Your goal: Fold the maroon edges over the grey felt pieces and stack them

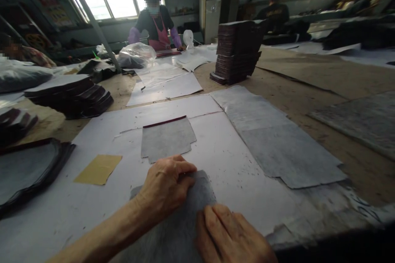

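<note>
A grey, cloth-like panel (174,232) lies on white paper in front of me, its near part running out of view. My left hand (168,185) is closed at its far edge, thumb and forefinger pinched together there. At the right edge of the panel, my right hand (231,234) has its fingers bent and pressed together over the material. Just beyond my left hand is a smaller grey piece (166,139) with a dark red strip along its far edge. A tan square (98,169) rests to the left.
Stacks of dark-edged pieces stand at the left (74,94) and far middle (237,53). A larger grey panel (277,144) lies to the right, near the table edge. Across the table a person (156,20) in a pink apron works near a plastic bag (137,54).
</note>
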Available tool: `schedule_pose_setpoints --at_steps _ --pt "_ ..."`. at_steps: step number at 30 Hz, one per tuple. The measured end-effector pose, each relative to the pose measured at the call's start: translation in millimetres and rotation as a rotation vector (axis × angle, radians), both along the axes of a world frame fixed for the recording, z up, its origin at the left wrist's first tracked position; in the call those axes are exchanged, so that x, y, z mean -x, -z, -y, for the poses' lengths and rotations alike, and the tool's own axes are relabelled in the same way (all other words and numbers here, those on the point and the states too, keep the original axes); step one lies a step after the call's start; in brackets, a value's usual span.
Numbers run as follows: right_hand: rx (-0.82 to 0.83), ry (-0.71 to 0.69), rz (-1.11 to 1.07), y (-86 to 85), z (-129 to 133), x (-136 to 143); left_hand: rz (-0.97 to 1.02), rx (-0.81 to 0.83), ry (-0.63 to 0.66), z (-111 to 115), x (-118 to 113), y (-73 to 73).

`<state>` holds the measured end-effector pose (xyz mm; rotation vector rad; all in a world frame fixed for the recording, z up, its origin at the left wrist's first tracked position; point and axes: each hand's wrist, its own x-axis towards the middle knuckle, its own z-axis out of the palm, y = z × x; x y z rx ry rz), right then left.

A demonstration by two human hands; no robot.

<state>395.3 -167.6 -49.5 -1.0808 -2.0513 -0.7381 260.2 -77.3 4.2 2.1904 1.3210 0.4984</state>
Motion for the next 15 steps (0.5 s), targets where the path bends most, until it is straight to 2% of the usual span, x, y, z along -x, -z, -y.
schedule_pose_setpoints --at_steps 2,4,8,12,15 --pt "-0.066 0.035 -0.064 3.3 -1 4 0.038 -0.088 0.01 5 1 8.8" --pt "-0.148 0.085 -0.165 6.3 -2 9 0.061 -0.251 0.041 10 2 15.7" --pt "-0.14 0.116 -0.121 11.6 -2 16 0.033 -0.62 0.164 16 4 23.0" --pt "-0.17 0.181 -0.149 13.1 1 16 0.025 -0.738 0.261 16 6 25.8" --pt "-0.084 0.142 -0.011 8.8 4 9 0.015 -0.735 0.296 15 7 26.8"
